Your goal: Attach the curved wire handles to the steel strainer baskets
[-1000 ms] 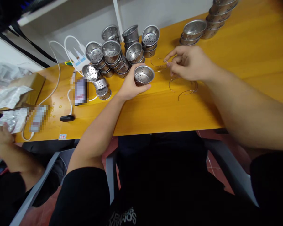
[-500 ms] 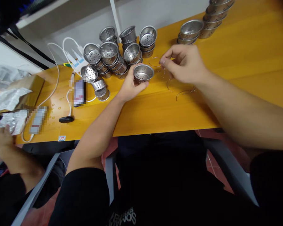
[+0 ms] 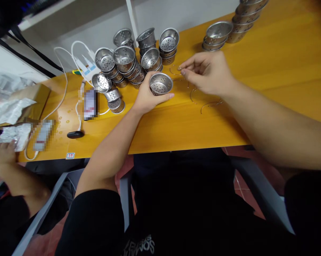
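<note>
My left hand (image 3: pixel 146 95) is closed around a small metal cup (image 3: pixel 161 85) with holes punched in its bottom. The cup's mouth is turned up and towards me, and my thumb lies along its near side. To the right of it, my right hand (image 3: pixel 205 71) pinches a thin curved wire (image 3: pixel 180 68) between thumb and forefinger; most of that wire is hard to make out. Under and beside this hand, several loose thin wires (image 3: pixel 210 104) lie on the table. Just behind my left hand stand stacks of like perforated cups (image 3: pixel 124 58).
More cups stand at the back right, in a short stack (image 3: pixel 217 33) and a tall leaning stack (image 3: pixel 244 23). Left on the table (image 3: pixel 155 135) are a phone (image 3: pixel 90 105), a white power strip (image 3: pixel 91 71), cables and a black object (image 3: pixel 75 134). A co-worker's hand (image 3: pixel 3 153) rests at far left.
The cup in my left hand has tilted so its inside faces me more, and my thumb has stretched out a little. My right hand has shifted slightly towards the cup.
</note>
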Tool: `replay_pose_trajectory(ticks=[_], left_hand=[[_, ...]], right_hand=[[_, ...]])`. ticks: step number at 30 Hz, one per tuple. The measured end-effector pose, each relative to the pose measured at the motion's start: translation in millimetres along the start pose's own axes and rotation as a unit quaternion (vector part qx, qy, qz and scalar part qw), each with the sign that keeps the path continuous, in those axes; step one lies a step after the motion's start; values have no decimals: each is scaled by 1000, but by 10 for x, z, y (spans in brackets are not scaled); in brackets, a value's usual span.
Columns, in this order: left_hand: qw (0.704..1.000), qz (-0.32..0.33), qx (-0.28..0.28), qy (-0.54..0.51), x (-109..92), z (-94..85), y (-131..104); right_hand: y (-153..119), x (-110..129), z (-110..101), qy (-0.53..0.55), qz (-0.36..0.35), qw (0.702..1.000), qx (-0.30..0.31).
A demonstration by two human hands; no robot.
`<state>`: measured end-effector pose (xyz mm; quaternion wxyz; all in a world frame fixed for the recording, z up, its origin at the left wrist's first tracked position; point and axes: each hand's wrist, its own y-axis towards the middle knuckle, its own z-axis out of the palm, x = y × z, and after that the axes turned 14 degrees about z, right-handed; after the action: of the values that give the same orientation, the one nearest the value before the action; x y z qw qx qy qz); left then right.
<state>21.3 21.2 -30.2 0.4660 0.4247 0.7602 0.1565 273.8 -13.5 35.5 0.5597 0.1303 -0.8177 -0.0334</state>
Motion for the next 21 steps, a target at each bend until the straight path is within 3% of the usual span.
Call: replay_pose_trajectory(ticks=[10, 21], left_hand=[[1000, 20, 2, 6, 118, 127, -14], [999, 11, 35, -4, -5, 139, -14]], right_hand=[[-110, 85, 127, -31, 32, 999, -9], [-92, 72, 204, -100, 12, 994, -36]])
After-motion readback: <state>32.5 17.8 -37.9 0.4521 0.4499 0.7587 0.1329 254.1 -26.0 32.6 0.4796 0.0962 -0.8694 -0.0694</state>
